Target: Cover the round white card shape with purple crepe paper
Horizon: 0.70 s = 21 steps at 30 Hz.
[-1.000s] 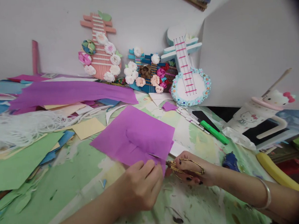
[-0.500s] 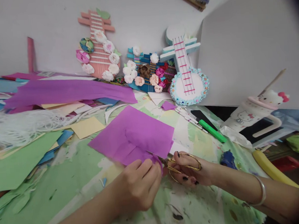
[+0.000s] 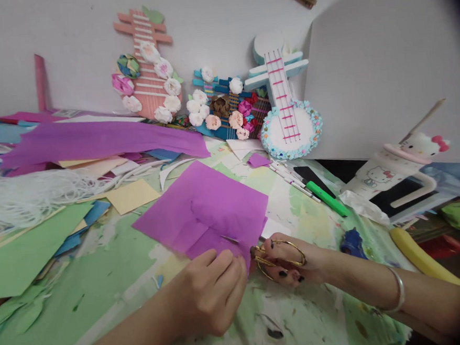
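A purple paper sheet (image 3: 205, 211) lies on the paint-stained green table (image 3: 103, 276) in front of me. My left hand (image 3: 212, 289) is closed, pinching the sheet's near edge. My right hand (image 3: 289, 265) has its fingers through the gold handles of a pair of scissors (image 3: 275, 253). The blades reach under the near edge of the purple sheet, and a thin tip shows through the paper. A silver bangle (image 3: 396, 289) circles my right wrist.
Three decorated paper guitars (image 3: 288, 110) lean against the back wall. A long purple strip (image 3: 97, 139), coloured card sheets (image 3: 18, 250) and white shreds (image 3: 30, 194) fill the left. A green marker (image 3: 326, 197), a cartoon-cat cup (image 3: 395, 174) and a white board (image 3: 383, 62) stand at the right.
The scissors and my right hand have shifted slightly left, further under the purple sheet's edge. My left hand has kept its pinch on the paper. The view has drifted a little.
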Available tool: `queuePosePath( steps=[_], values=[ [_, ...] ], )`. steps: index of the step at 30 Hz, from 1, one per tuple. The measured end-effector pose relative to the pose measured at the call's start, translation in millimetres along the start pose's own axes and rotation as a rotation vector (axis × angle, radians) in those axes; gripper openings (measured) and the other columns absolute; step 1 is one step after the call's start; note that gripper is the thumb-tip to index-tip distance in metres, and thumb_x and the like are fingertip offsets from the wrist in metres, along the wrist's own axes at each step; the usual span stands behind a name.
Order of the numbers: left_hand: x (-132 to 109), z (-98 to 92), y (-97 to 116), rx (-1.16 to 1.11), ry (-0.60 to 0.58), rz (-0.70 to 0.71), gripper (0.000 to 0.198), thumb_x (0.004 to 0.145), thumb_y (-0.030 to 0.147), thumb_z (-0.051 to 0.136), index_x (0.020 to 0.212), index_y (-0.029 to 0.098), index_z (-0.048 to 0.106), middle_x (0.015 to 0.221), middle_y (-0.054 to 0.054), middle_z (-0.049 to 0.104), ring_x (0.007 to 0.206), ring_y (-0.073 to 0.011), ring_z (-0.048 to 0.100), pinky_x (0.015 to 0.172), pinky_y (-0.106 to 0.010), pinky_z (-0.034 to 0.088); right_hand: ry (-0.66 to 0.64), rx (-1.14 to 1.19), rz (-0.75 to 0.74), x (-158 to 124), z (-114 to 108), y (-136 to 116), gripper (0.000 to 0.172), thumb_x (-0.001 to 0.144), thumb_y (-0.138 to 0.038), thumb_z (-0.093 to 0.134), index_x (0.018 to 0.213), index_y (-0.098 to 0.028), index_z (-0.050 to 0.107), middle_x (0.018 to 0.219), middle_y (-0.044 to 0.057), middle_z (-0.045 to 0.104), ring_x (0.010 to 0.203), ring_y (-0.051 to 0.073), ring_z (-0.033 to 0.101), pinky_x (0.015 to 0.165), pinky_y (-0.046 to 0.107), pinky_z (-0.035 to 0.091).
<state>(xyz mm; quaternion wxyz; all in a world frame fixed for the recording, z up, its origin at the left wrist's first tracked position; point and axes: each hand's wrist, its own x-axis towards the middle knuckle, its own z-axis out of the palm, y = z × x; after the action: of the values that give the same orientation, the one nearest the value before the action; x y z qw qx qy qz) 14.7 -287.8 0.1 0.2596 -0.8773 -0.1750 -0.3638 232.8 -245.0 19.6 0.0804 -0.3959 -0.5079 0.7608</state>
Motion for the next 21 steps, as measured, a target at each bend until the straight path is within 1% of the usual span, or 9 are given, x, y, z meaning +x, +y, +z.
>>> queuePosePath(
  steps=[2, 5, 8, 10, 12, 14, 17, 21],
  values=[
    [1.2, -0.5, -0.4, -0.005, 0.003, 0.0, 0.017, 0.083, 0.007, 0.049, 0.078, 0.007, 0.065, 0.074, -0.012, 0.065, 0.066, -0.019, 0.058, 0.051, -0.032, 0.047, 0.009, -0.021, -0.009, -0.8, -0.1, 1.0, 0.049, 0.073, -0.059, 0.06, 0.056, -0.015, 0.047, 0.044, -0.006, 0.042, 0.03, 0.001, 0.028, 0.028, 0.016, 0.019],
    [2.6, -0.2, 0.1, -0.02, -0.006, 0.007, 0.014, 0.081, 0.008, 0.052, 0.079, 0.005, 0.066, 0.075, -0.013, 0.065, 0.066, -0.0206, 0.059, 0.049, -0.033, 0.047, 0.043, -0.033, 0.012, -1.2, 0.0, 2.9, 0.051, 0.067, -0.063, 0.063, 0.058, -0.015, 0.048, 0.043, -0.007, 0.041, 0.03, 0.001, 0.026, 0.027, 0.016, 0.018],
    [2.9, 0.8, 1.2, -0.027, -0.013, 0.013, 0.013, 0.08, 0.008, 0.053, 0.08, 0.004, 0.065, 0.077, -0.013, 0.065, 0.066, -0.0209, 0.059, 0.049, -0.033, 0.047, 0.068, 0.008, 0.005, -0.1, 2.4, 3.3, 0.05, 0.066, -0.061, 0.066, 0.058, -0.015, 0.046, 0.045, -0.007, 0.04, 0.033, 0.002, 0.028, 0.03, 0.016, 0.019],
    [2.8, 1.5, 1.8, -0.029, -0.009, 0.014, 0.013, 0.081, 0.008, 0.053, 0.081, 0.004, 0.065, 0.077, -0.013, 0.065, 0.065, -0.0202, 0.059, 0.049, -0.033, 0.046, 0.051, 0.037, -0.015, 1.0, 5.0, 2.0, 0.047, 0.069, -0.057, 0.065, 0.058, -0.016, 0.045, 0.046, -0.006, 0.041, 0.035, 0.002, 0.03, 0.031, 0.016, 0.02],
    [2.4, 2.0, 2.3, -0.019, -0.005, 0.011, 0.014, 0.081, 0.009, 0.053, 0.084, 0.003, 0.065, 0.078, -0.013, 0.065, 0.064, -0.0192, 0.058, 0.048, -0.032, 0.044, 0.028, 0.025, -0.026, 1.8, 8.3, -0.7, 0.048, 0.07, -0.058, 0.064, 0.057, -0.016, 0.044, 0.046, -0.006, 0.041, 0.035, 0.003, 0.031, 0.032, 0.017, 0.02],
    [2.1, 2.5, 2.8, -0.008, 0.0, 0.008, 0.015, 0.081, 0.01, 0.053, 0.088, 0.002, 0.065, 0.079, -0.013, 0.064, 0.064, -0.0188, 0.058, 0.047, -0.031, 0.043, 0.022, -0.027, -0.031, 2.0, 11.7, -4.4, 0.052, 0.069, -0.062, 0.063, 0.053, -0.016, 0.043, 0.044, -0.006, 0.039, 0.034, 0.003, 0.03, 0.031, 0.017, 0.018],
    [2.1, 3.3, 3.4, -0.004, -0.005, 0.002, 0.015, 0.082, 0.01, 0.053, 0.088, 0.003, 0.065, 0.079, -0.012, 0.064, 0.066, -0.0184, 0.058, 0.048, -0.031, 0.044, 0.047, -0.09, -0.025, 1.9, 15.0, -8.3, 0.055, 0.066, -0.065, 0.063, 0.052, -0.017, 0.041, 0.044, -0.007, 0.038, 0.033, 0.002, 0.026, 0.03, 0.017, 0.015],
    [1.9, 0.5, 0.4, 0.018, -0.024, -0.005, 0.019, 0.083, 0.013, 0.052, 0.094, 0.003, 0.064, 0.08, -0.012, 0.064, 0.066, -0.0194, 0.058, 0.048, -0.031, 0.044, 0.049, -0.038, -0.039, 2.1, 11.8, -5.0, 0.054, 0.065, -0.063, 0.065, 0.051, -0.016, 0.042, 0.043, -0.007, 0.038, 0.034, 0.002, 0.025, 0.031, 0.018, 0.012]
  ],
)
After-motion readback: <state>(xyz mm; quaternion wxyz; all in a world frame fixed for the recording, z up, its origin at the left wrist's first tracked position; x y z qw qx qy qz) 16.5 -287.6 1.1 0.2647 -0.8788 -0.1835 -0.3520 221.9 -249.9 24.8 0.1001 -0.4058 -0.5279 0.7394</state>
